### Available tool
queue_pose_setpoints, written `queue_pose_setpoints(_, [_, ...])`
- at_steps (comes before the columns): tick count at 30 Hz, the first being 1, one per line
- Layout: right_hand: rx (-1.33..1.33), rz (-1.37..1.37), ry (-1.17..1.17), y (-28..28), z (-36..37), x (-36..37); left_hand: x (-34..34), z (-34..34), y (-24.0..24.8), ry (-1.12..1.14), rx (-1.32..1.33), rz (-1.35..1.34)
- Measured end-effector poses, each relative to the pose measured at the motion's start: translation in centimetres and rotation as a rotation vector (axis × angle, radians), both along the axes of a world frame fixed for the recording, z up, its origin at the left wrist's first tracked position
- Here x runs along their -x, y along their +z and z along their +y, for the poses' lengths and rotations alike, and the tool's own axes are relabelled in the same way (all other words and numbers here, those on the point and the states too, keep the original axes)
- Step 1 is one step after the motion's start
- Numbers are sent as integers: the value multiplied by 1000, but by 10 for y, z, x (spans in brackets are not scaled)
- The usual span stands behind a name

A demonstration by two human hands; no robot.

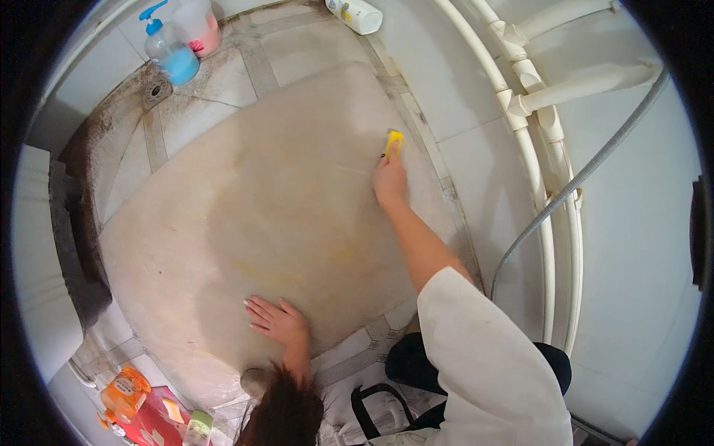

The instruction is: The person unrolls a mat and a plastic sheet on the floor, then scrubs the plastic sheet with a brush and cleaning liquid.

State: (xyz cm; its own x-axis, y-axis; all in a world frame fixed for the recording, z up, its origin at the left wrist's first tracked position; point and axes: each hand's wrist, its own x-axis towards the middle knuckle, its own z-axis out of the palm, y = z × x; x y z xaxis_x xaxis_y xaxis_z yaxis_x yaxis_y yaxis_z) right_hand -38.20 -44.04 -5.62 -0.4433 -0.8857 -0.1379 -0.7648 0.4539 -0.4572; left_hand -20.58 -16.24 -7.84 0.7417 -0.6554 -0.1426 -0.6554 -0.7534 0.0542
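A large beige pad (pixel 186 245) with rounded corners and brownish, damp-looking stains lies flat over the tiled floor. My right hand (pixel 390 181), arm stretched far forward, grips a small yellow block-shaped tool (pixel 394 141) against the pad near its far right edge. Whether that tool is a brush or a sponge I cannot make out. Close to the pad's near edge, my left hand (pixel 277 320) rests palm down with fingers spread and nothing in it. Dark hair hides part of the left forearm.
A blue-liquid pump bottle (pixel 172 56) and a pink-liquid container (pixel 198 30) stand far left by a floor drain (pixel 157 91). A white bottle (pixel 357 15) lies at the back. White pipes (pixel 537 186) and a grey hose (pixel 580 178) line the right wall. An orange bottle (pixel 125 394) sits near left.
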Motion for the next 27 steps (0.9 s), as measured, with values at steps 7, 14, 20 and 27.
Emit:
queue_pose_setpoints(7, [137,-134,-52,-11,88,87,-8,8,-6,26,35,8])
queue_pose_setpoints(14, [-50,-109,89,12,-46,-30,-58,-47,-11,186,300,24])
queue_pose_setpoints(20, [-154,-125,178,-1,10,2,-74,-65,-20,300,-13,-84])
queue_pose_setpoints(27, [67,-34,-158,-19,-106,-16,-65,-76,-13,317,4,-72])
